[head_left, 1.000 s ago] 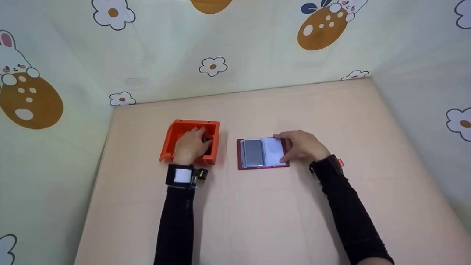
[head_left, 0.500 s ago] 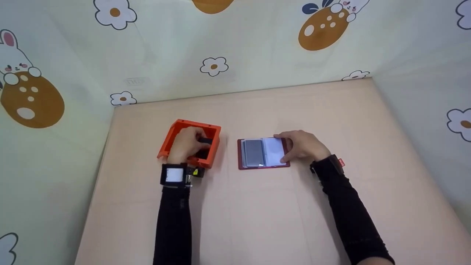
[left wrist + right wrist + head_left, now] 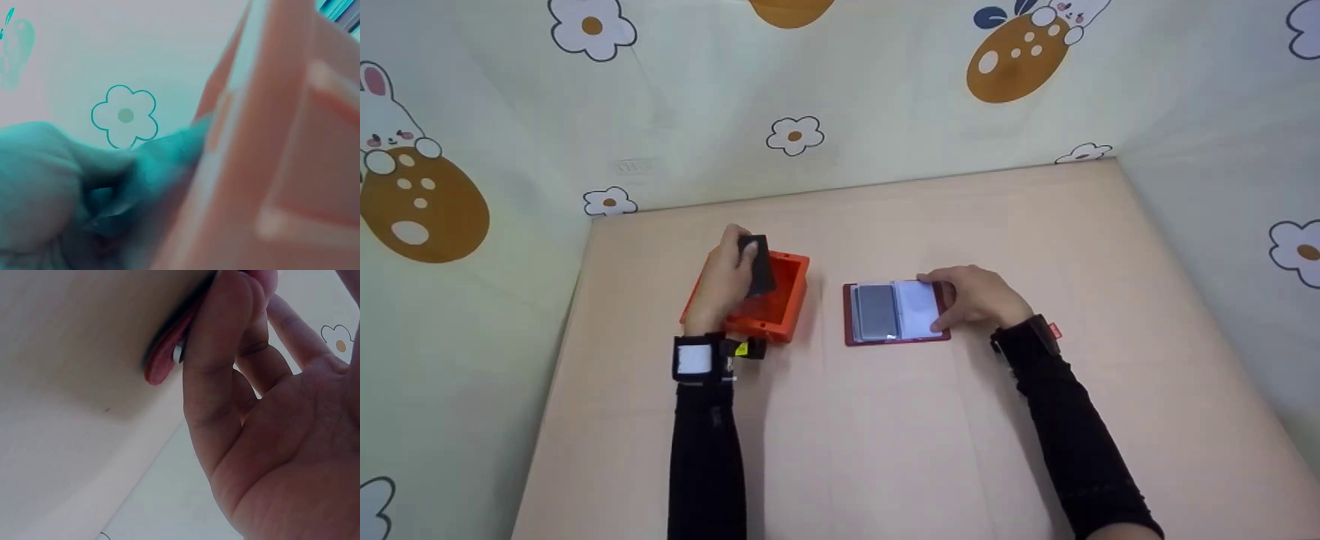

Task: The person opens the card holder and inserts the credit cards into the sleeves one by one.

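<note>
Over the orange bin (image 3: pixel 766 328) my left hand (image 3: pixel 718 283) grips a dark, flat rectangular piece like a card (image 3: pixel 762 266), held at a slant with the thumb on its face. The left wrist view has that hand (image 3: pixel 39 185) blurred beside the bin's wall (image 3: pixel 253 140). To the right lies a small red card holder (image 3: pixel 877 313), spread flat, with clear sleeves; a grey sheet shows on its left side and a white one on its right. My right hand (image 3: pixel 981 296) pinches its right edge. A red cover corner (image 3: pixel 162 368) pokes out beside the fingers in the right wrist view.
Both things stand on a pale table (image 3: pixel 885 450). Behind it and along its sides hang pale sheets (image 3: pixel 870 90) printed with flowers and rabbits. The bin's right end is seen inside as bare orange.
My left hand has risen out of the bin with the dark flat piece and shifted left. The bin has turned slightly. My right hand and the card holder have stayed in place.
</note>
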`<state>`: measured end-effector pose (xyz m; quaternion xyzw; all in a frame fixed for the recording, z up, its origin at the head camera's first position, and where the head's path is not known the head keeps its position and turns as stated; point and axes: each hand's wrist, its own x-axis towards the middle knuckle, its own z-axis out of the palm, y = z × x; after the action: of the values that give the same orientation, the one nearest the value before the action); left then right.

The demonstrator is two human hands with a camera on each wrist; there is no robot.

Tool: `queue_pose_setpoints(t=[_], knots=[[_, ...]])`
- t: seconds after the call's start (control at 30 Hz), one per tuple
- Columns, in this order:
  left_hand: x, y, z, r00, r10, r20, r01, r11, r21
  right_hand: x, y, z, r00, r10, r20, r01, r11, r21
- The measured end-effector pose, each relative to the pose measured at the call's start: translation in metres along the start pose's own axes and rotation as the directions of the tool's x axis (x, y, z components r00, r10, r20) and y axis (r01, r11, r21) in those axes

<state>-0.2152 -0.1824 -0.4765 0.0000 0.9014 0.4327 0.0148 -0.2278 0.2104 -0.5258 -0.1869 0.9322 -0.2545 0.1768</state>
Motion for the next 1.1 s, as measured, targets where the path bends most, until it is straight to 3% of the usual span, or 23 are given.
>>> queue_pose_setpoints(t=[0.1,0.2,0.47,0.63,0.83,1.1], knots=[[0.001,0.006,0.003,0.990,0.003,-0.138,-0.022,0.991,-0.133,0.000,0.000,0.000,1.000,0.002,0.003,-0.002,1.000,0.000],[-0.001,0.013,0.005,0.980,-0.004,-0.200,-0.043,0.973,-0.228,0.000,0.001,0.000,1.000,0.002,0.006,-0.002,1.000,-0.003],[-0.004,0.024,0.012,0.990,0.003,-0.142,-0.046,0.952,-0.304,0.000,-0.001,0.000,1.000,-0.008,0.005,0.008,1.000,-0.009],[-0.004,0.032,0.025,0.990,0.044,-0.133,-0.084,0.947,-0.310,0.000,0.000,0.000,1.000,-0.006,0.007,0.006,1.000,-0.011],[-0.005,0.047,0.064,0.981,0.138,-0.135,-0.174,0.934,-0.311,0.000,0.000,-0.001,1.000,-0.008,0.004,0.008,1.000,-0.023],[-0.019,0.067,0.122,0.984,0.175,-0.037,-0.179,0.944,-0.279,0.001,0.000,0.000,1.000,-0.021,0.001,0.021,0.999,-0.028]])
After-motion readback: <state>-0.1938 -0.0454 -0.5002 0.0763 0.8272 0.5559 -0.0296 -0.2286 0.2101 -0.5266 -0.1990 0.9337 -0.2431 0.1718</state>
